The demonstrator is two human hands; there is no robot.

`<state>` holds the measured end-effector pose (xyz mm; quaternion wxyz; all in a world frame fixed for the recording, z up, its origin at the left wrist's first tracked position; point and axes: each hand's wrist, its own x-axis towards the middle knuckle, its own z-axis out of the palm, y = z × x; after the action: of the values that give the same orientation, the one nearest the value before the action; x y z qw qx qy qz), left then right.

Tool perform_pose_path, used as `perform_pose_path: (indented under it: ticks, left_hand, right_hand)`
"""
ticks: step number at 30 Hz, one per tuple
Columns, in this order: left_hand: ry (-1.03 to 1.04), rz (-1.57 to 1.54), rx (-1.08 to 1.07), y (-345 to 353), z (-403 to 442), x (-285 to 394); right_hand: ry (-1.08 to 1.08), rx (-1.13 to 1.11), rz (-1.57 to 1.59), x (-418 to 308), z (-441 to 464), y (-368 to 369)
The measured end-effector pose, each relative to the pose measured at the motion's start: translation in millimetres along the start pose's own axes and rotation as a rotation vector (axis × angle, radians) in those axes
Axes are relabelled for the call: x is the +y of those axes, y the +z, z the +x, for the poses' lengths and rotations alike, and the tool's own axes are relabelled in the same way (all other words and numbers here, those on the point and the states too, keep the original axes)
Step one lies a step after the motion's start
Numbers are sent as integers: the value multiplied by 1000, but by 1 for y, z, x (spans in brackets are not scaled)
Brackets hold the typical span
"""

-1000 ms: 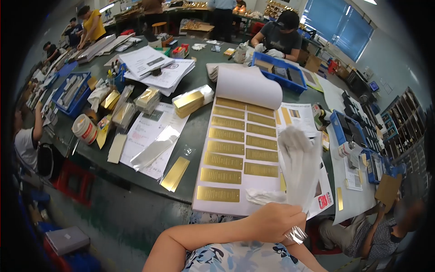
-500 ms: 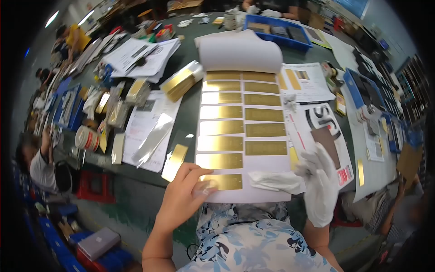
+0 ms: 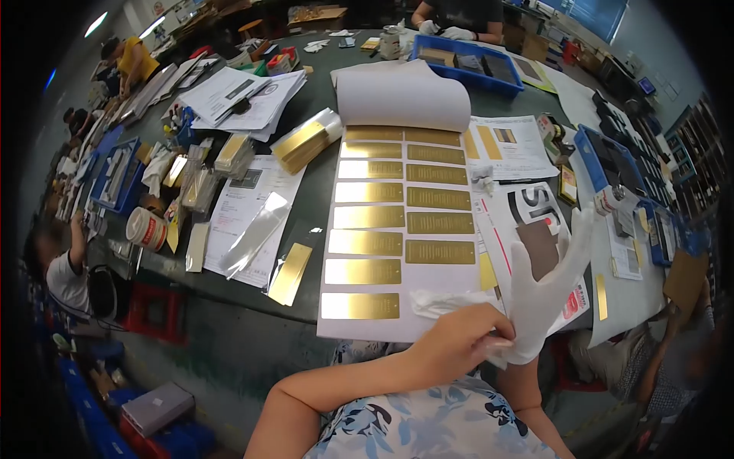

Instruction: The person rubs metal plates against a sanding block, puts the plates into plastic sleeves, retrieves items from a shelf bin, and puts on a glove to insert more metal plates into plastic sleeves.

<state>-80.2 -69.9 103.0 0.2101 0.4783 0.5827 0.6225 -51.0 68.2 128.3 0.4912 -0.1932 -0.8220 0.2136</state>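
My left hand (image 3: 466, 340) is bare and reaches across to the right, its fingers pinched at the cuff of the white glove (image 3: 527, 348) on my right hand. Something pale and translucent shows at the left fingertips. My right hand (image 3: 544, 287) wears that glove, palm raised and fingers spread, with nothing in it. Beside both hands lies a white sheet (image 3: 436, 279) bearing two columns of gold plates (image 3: 361, 271) with small print. A crumpled white cloth or glove (image 3: 447, 304) rests on the sheet's lower right, partly behind my left hand.
Left of the sheet are loose gold plates (image 3: 290, 274), a wrapped stack of plates (image 3: 306, 144), clear film (image 3: 258, 233) and a white tub (image 3: 145, 228). A blue tray (image 3: 468, 63) stands at the back, near another person's gloved hands (image 3: 457, 34). Printed papers (image 3: 514, 145) lie right.
My left hand has moved from the sheet's lower left plates across to my right glove's cuff. My right hand has risen and spread its fingers.
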Motion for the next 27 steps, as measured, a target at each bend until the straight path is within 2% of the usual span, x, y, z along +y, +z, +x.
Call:
perform_pose_path:
  ticks: [4,6,7,8,9,10,11,12,13,14,16,20,21,23,24,25,26,27]
  left_hand:
    - [2,-100,-110,-4,-8,1]
    - [-52,-150,-181,-16,-10,8]
    - [-58,-146,-180,-27,-12,8]
    - [-21,17,-150,-43,-16,8]
    - [14,179,-123,-60,-21,10]
    - [-114,327,-62,-79,-27,18]
    - [-242,474,-5,-97,-35,27]
    - [-280,656,37,-112,-43,30]
    - [-405,757,92,-120,-51,27]
    - [-413,754,89,-124,-57,23]
    - [-591,804,146,-128,-67,15]
    - [-621,858,130,-130,-63,16]
    - [-614,856,125,-132,-63,16]
    - [-705,598,178,-138,-66,15]
    - [-702,596,173,-138,-65,15]
    - [-676,433,222,-137,-65,16]
    - [-648,269,269,-137,-65,18]
    - [-646,265,267,-133,-62,21]
  right_hand:
    - [-1,1,-94,-17,-1,-6]
    - [-31,-256,102,-13,-5,-12]
    - [-29,-168,175,-17,-5,-2]
    - [-27,-169,180,-17,-4,-6]
    - [-73,-228,-28,-18,-1,-16]
    - [-116,-287,-238,-17,-1,-24]
    - [-104,-288,-239,-12,-4,-30]
    - [39,-343,-72,-6,-6,-36]
    - [181,-397,95,-3,-8,-39]
    - [187,-403,94,-4,-11,-38]
    - [-4,-468,25,-8,-17,-31]
    - [122,-492,177,-8,-26,-26]
    - [126,-540,216,-8,-28,-27]
    - [135,-586,247,-13,-29,-28]
    - [284,-666,306,-22,-27,-26]
    - [434,-743,366,-29,-26,-24]
    - [434,-742,362,-31,-28,-21]
    - [439,-810,445,-30,-32,-16]
